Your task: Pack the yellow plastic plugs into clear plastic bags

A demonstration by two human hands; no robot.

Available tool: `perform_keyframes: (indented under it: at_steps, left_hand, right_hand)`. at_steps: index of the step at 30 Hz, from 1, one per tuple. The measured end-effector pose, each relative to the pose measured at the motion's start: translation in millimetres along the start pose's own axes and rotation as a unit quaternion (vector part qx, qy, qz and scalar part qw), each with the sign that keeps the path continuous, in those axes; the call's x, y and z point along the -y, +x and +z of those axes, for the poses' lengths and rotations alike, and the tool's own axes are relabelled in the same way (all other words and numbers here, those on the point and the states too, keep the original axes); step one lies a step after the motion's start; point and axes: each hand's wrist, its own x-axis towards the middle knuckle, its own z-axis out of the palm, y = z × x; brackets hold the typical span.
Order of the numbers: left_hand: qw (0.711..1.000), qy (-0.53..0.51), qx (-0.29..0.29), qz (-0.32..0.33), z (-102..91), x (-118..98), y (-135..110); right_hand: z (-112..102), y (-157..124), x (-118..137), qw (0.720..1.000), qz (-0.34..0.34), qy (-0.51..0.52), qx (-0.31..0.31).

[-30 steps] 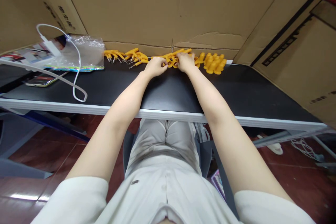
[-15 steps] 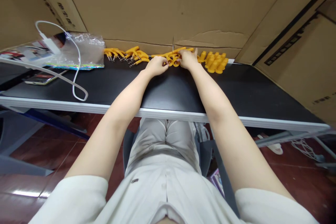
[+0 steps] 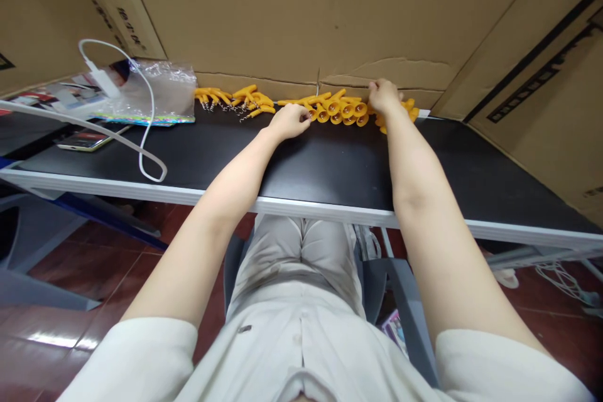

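Observation:
Small orange plastic pieces lie in a row along the back of the black table (image 3: pixel 330 163). My left hand (image 3: pixel 293 121) rests curled at the left end of the middle cluster of orange pieces (image 3: pixel 342 108), fingers pinched around one. My right hand (image 3: pixel 385 96) reaches over the right-hand orange pile (image 3: pixel 409 112), its fingers bent down onto the pieces; what they hold is hidden. Another group of orange pieces with small metal hooks (image 3: pixel 235 99) lies further left.
A clear plastic bag (image 3: pixel 162 93) sits at the back left, with a white charger and cable (image 3: pixel 141 132) looping toward the table's front edge. A phone (image 3: pixel 85 140) lies at far left. Cardboard boxes (image 3: pixel 301 12) wall in the back and right.
My right hand has left the middle cluster and moved right onto the right-hand pile. The middle pieces now show as a row. My left hand has barely moved.

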Motion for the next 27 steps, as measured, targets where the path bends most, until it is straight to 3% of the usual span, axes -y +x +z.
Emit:
perform_keyframes:
  at_steps: [3,11,19,27]
  left_hand:
    - [1.000,-0.007,0.003,0.000,0.3,1,0]
    - [1.000,-0.010,0.006,0.004,2.4,4,2]
    - [1.000,-0.001,0.009,0.004,2.1,2,2]
    - [1.000,-0.003,0.010,0.005,1.1,2,2]
  right_hand:
    - [3,-1,-10,0.999,0.024,-0.028,0.019]
    - [7,0,-12,0.984,0.013,-0.146,0.105]
    - [12,2,-14,0.987,-0.012,-0.157,0.037]
    - [21,6,-17,0.992,-0.022,-0.118,0.028]
